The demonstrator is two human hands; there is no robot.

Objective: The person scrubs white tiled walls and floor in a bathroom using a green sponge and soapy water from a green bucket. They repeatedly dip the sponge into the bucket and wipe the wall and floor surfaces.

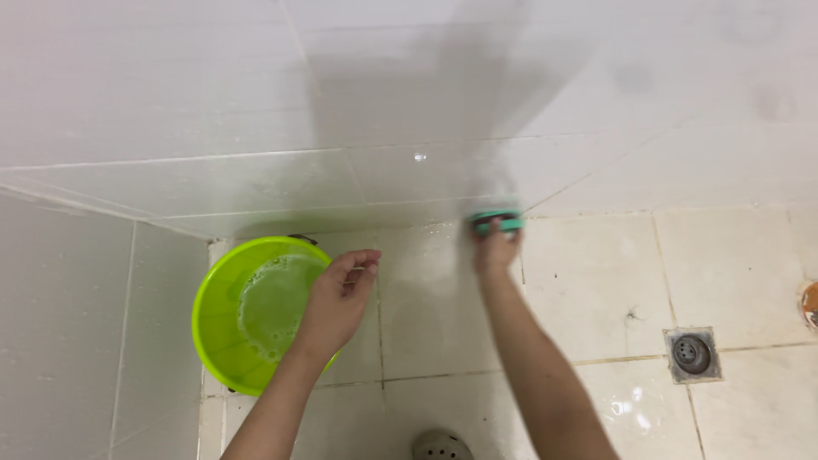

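Right hand [496,247]: it is clenched around a green scrub brush [497,222] and presses it on the low edge of the white tiled wall [256,102], where wall and floor [596,281] join.
Brush position: bristles face the tiles; the blur suggests rubbing.
Left hand [341,294]: released, fingers loosely curled, holding nothing, just above the rim of the bucket.
Bucket [217,319]: lime green, foamy water inside, in the corner, close for dipping, I think.
Floor drain [691,353]: to the right, well apart.
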